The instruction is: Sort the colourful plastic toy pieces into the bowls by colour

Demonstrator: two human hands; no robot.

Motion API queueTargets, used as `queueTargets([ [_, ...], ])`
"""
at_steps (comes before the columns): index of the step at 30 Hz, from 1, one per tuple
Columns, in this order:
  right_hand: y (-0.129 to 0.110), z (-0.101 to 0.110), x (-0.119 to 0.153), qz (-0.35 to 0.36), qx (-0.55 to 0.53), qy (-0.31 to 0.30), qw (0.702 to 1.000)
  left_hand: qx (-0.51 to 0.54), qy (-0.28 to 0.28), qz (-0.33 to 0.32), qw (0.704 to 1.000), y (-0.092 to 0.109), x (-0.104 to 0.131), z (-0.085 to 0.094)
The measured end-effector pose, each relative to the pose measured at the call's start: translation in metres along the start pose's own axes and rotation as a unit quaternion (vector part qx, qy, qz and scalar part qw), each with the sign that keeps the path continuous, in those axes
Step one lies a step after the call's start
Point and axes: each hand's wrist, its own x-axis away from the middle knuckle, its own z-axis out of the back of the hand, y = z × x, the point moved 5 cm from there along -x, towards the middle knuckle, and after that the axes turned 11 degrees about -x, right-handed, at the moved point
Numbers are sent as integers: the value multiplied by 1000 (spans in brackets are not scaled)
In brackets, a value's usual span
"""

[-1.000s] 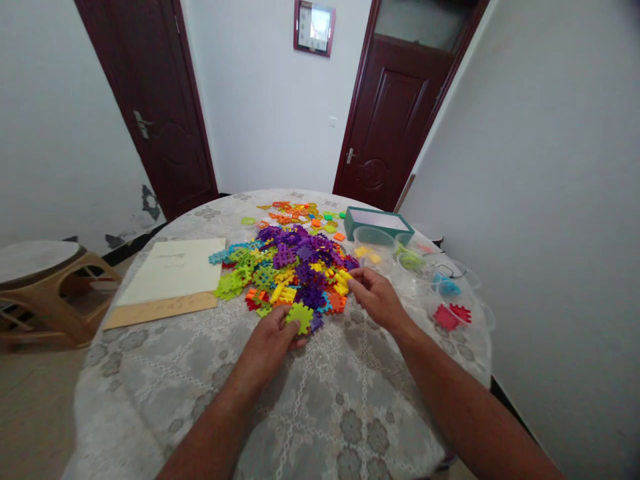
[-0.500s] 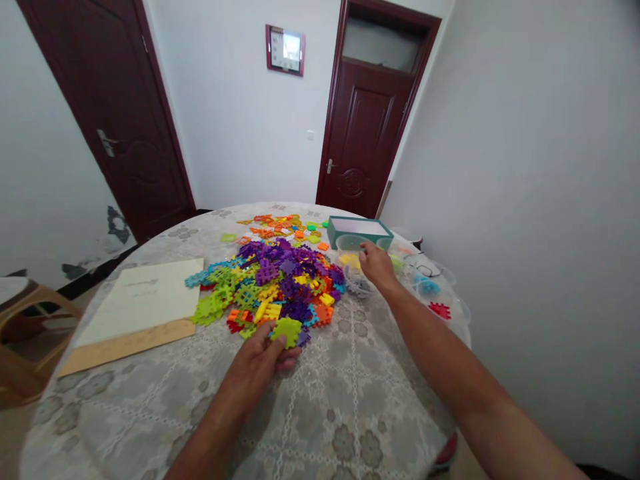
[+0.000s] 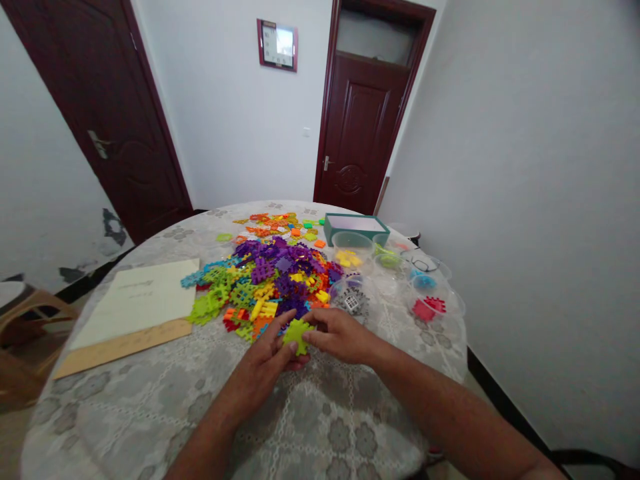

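Note:
Between my two hands is a lime-green toothed building tile, above the near edge of a heap of colourful plastic building tiles. My left hand is closed on it from the left, thumb on its face. From the right, my right hand pinches the tile's edge between thumb and fingers. Just beyond that hand stands a clear bowl with grey tiles. Purple, yellow, orange and green tiles of the heap lie right past my fingertips.
Right of the heap are clear bowls of yellow pieces, green pieces, blue pieces and red tiles. A green box stands behind them. On the left lies a pale paper sheet. A patterned cloth covers the round table.
My right hand has come back from the bowls at the right to the green tile in my left hand. Another red tile now shows in the bowl at the right.

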Motion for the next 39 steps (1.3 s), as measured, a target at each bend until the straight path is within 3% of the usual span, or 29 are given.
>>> queueTargets([
  [5,20,10,-2,-70,-123,-4,990,-31,-4,-5,999,-6,-4,-3],
  [11,23,47,-13,-106,-188,-71,974,-33,8,7,999,-8,-2,-4],
  [13,27,68,-16,-119,-236,-34,964,-32,7,13,999,-7,-1,-4],
  [17,28,117,-12,-106,-329,97,934,-41,16,21,999,-6,-2,-4],
  [23,28,170,9,-49,-317,238,917,-55,29,12,998,-8,-4,-4],
  [31,39,172,-1,-33,-314,272,909,-75,33,5,997,-4,-5,-6],
  [34,41,173,-7,-28,-299,275,913,-130,55,-26,990,5,-7,-4],
  [39,56,180,-13,-11,-296,306,905,-318,81,-135,935,37,-16,-16],
])
